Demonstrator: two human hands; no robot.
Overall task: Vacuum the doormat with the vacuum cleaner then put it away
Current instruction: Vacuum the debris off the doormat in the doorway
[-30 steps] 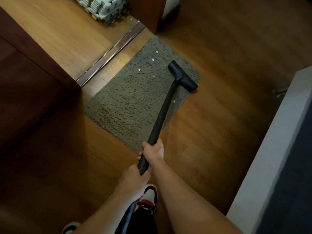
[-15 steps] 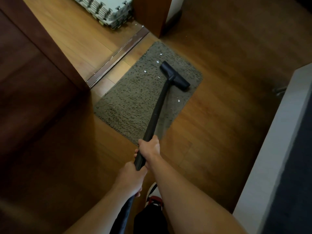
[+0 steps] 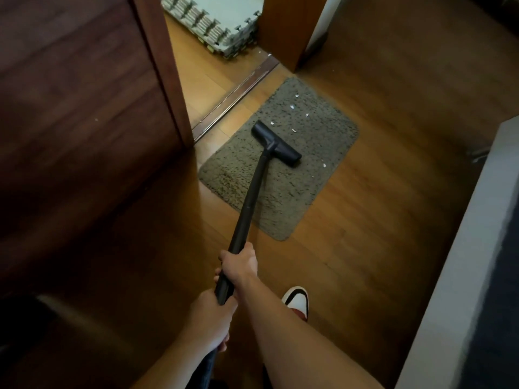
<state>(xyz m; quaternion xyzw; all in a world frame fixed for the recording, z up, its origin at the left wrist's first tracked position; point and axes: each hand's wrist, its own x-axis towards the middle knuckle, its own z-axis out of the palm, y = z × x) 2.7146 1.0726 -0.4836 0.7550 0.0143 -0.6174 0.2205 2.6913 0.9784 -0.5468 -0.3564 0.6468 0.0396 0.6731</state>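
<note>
Wood floor (image 3: 379,234) under mat (image 3: 283,209); left hand (image 3: 209,318) and right hand (image 3: 240,265) grip the wand (image 3: 250,203); vacuuming seems midway; next, push toward scraps (image 3: 292,107).

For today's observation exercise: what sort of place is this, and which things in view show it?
Probably a home, at a doorway between rooms: a doormat lies on wood floor beside a door track, foam tiles are stacked beyond it, and a vacuum rests on the mat.
</note>
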